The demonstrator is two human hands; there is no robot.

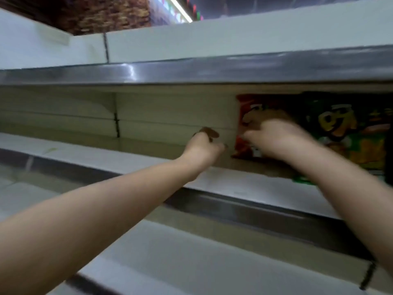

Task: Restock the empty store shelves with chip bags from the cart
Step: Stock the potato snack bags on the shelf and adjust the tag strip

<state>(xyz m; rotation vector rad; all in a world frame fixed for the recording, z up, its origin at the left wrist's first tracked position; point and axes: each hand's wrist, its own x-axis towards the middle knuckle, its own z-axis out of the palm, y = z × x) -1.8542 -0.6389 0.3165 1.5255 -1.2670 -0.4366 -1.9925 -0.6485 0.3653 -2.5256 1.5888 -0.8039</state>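
Note:
A red chip bag [241, 143] stands upright on the middle shelf [85, 151], at the left end of a row. My right hand [274, 137] grips it at its left edge, with fingers and thumb curled onto the front. A green chip bag [344, 133] stands right beside it, partly behind my right forearm. My left hand [203, 147] hovers just left of the red bag with its fingers curled and nothing in it. The picture is blurred by motion.
The middle shelf runs bare to the left of the red bag, up to the back panel [170, 116]. A metal-edged shelf [191, 71] hangs close above, and another white shelf [191, 258] lies below my arms. No cart is in view.

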